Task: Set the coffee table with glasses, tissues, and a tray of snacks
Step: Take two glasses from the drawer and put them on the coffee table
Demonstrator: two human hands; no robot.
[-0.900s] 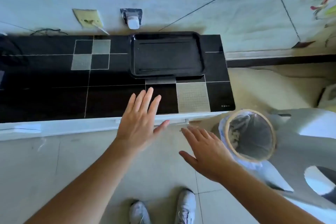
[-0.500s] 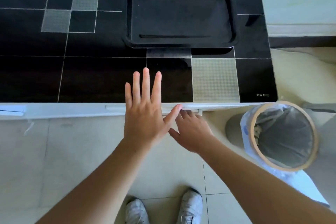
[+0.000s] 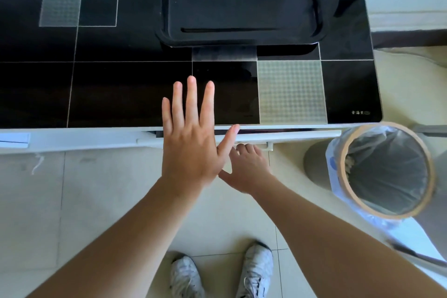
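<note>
The left hand [image 3: 191, 150] hangs flat with fingers straight and slightly spread, its fingertips over the glossy black desk [image 3: 121, 94] near the front edge, its palm over the white front edge; it holds nothing, and whether it touches the surface cannot be told. The right hand [image 3: 249, 169] reaches lower, just beside the left thumb, with its fingers curled up under the white drawer handle [image 3: 290, 135], a long bar running along the desk's front; the fingertips are hidden beneath the bar, so the grip reads as hooked on the handle. A thin dark gap shows above the bar, between it and the desk edge. The black tray [image 3: 242, 5] sits empty on the far side of the desk, well apart from both hands, its near rim overlapping a pale patterned tile inset. A round waste bin [image 3: 384, 172] with a tan rim and clear liner stands on the tiled floor [image 3: 96, 201] at the desk's right corner. Two white sneakers [image 3: 256, 271] show at the bottom edge.
</note>
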